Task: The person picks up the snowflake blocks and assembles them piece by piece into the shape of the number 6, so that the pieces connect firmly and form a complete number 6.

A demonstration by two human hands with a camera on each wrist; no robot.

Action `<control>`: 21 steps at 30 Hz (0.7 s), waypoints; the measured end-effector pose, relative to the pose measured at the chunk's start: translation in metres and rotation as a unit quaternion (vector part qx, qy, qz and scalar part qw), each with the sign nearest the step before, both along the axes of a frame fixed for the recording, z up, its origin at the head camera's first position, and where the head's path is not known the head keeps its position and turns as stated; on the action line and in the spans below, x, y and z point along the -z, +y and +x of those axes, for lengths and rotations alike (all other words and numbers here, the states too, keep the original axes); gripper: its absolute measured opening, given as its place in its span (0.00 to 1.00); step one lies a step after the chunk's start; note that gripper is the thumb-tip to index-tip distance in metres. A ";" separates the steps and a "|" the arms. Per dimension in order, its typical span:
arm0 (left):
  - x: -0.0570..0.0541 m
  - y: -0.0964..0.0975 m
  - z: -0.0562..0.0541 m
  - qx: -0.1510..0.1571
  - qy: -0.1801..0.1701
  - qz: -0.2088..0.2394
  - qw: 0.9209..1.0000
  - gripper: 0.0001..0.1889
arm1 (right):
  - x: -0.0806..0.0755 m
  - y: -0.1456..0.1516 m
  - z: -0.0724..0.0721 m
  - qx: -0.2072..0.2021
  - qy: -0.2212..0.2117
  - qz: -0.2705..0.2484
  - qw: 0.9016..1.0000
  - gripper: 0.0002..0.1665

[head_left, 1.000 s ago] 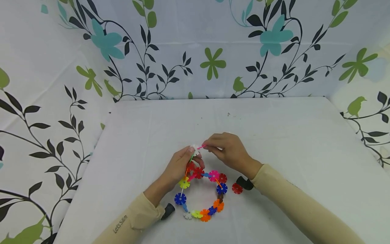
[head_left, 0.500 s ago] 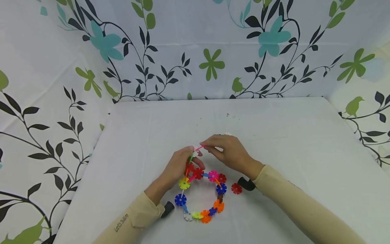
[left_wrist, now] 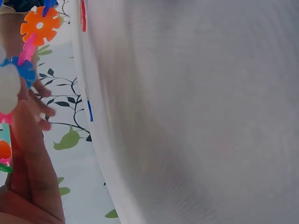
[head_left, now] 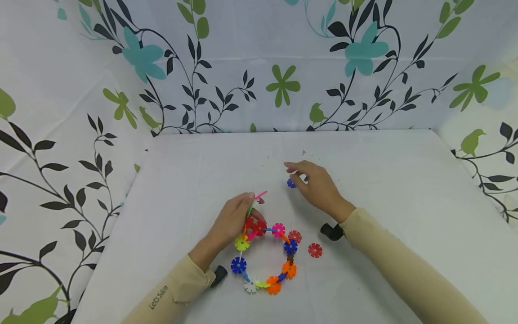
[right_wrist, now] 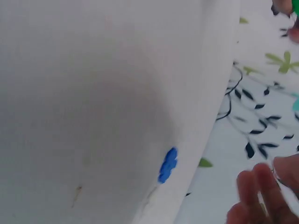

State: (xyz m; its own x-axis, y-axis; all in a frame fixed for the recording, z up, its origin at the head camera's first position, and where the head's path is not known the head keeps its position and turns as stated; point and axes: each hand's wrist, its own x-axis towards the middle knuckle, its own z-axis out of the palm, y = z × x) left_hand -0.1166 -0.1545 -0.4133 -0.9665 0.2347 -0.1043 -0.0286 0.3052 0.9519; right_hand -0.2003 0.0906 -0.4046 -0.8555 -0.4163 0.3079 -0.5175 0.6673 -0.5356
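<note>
In the head view my left hand [head_left: 226,222] pinches the upper end of a chain of colourful notched plastic discs [head_left: 238,265]. The chain curves round into a ring on the white table. A pink disc [head_left: 261,194], seen edge-on, sticks out past the left fingertips, and a green one shows below the thumb. The left wrist view shows a white disc [left_wrist: 8,88] close to those fingers, with an orange disc [left_wrist: 40,25] above. My right hand [head_left: 319,186] is raised with fingers apart, holding nothing. Just beside it lies a loose blue disc [head_left: 291,183], also visible in the right wrist view.
One loose red disc [head_left: 315,250] lies right of the ring, and another red disc [head_left: 295,236] sits against the ring's right side. A black piece [head_left: 332,231] shows by the right cuff. Patterned cloth [head_left: 226,67] rises behind the table's far edge.
My right hand has let go of the pink disc and moved up and right, toward the blue disc. My left hand keeps hold of the chain, which has shifted slightly left.
</note>
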 end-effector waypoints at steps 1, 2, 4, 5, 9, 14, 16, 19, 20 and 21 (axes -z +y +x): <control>0.000 0.000 0.000 0.000 -0.002 0.002 1.000 0.26 | 0.002 0.002 -0.005 0.018 -0.014 0.009 1.000 0.23; 0.001 -0.001 0.000 0.000 -0.004 0.005 1.000 0.26 | 0.003 0.005 -0.008 0.033 -0.027 0.022 0.999 0.24; 0.001 -0.002 0.000 0.000 -0.007 0.013 1.000 0.25 | 0.006 0.009 -0.015 0.053 -0.049 0.041 0.997 0.25; 0.001 -0.002 0.000 0.000 -0.009 0.016 1.000 0.25 | 0.007 0.011 -0.018 0.060 -0.057 0.049 0.995 0.25; 0.000 -0.002 0.001 -0.002 -0.022 0.034 0.999 0.25 | 0.011 0.016 -0.025 0.074 -0.070 0.055 0.993 0.26; 0.001 -0.003 0.002 -0.007 -0.045 0.061 0.997 0.26 | 0.014 0.017 -0.028 0.076 -0.071 0.043 0.994 0.26; 0.001 -0.003 0.003 -0.011 -0.050 0.067 0.996 0.26 | 0.015 0.017 -0.029 0.075 -0.075 0.041 0.994 0.26; 0.002 -0.003 0.002 -0.017 -0.049 0.066 0.996 0.25 | 0.015 0.015 -0.030 0.073 -0.090 0.041 0.992 0.26; 0.002 -0.003 0.002 -0.019 -0.048 0.066 0.997 0.25 | 0.015 0.014 -0.030 0.073 -0.096 0.043 0.992 0.26; 0.002 -0.003 0.002 -0.020 -0.046 0.065 0.997 0.25 | 0.015 0.014 -0.031 0.073 -0.102 0.045 0.991 0.26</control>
